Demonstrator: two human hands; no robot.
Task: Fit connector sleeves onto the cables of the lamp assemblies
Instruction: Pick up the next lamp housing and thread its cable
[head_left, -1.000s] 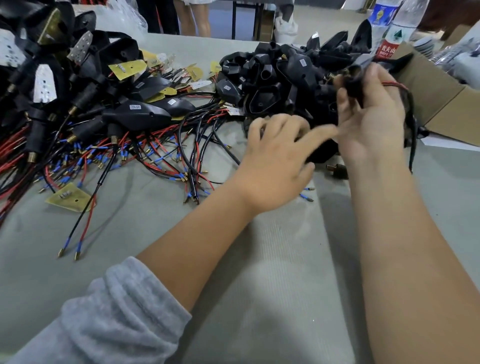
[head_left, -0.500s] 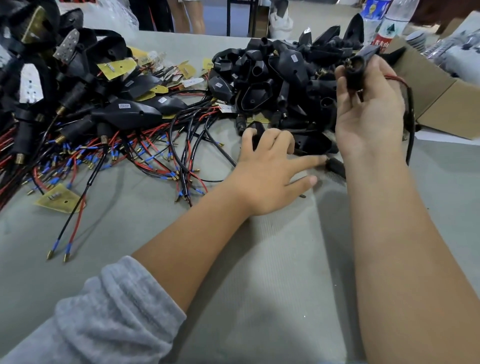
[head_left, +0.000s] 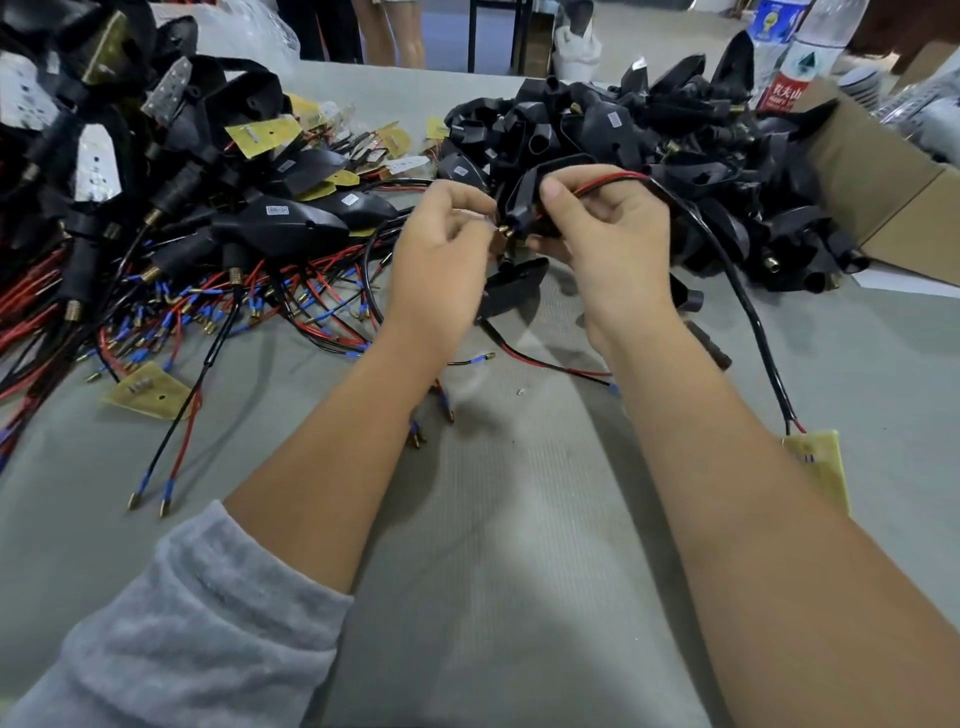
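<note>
Right hand (head_left: 608, 234) gripping black sleeve (head_left: 522, 200) pointing down-left, left hand (head_left: 441, 249) pinching cable tip (head_left: 505, 232)

table (head_left: 493, 597): grey ribbed cloth mat, matt
housings (head_left: 613, 130): black plastic, slight sheen
cables (head_left: 737, 291): glossy red and black insulation (blue sleeves near brass-coloured tips)
boards (head_left: 150, 395): yellow, matt
box (head_left: 893, 197): brown cardboard
sleeve (head_left: 171, 639): grey fleece, fuzzy
</note>
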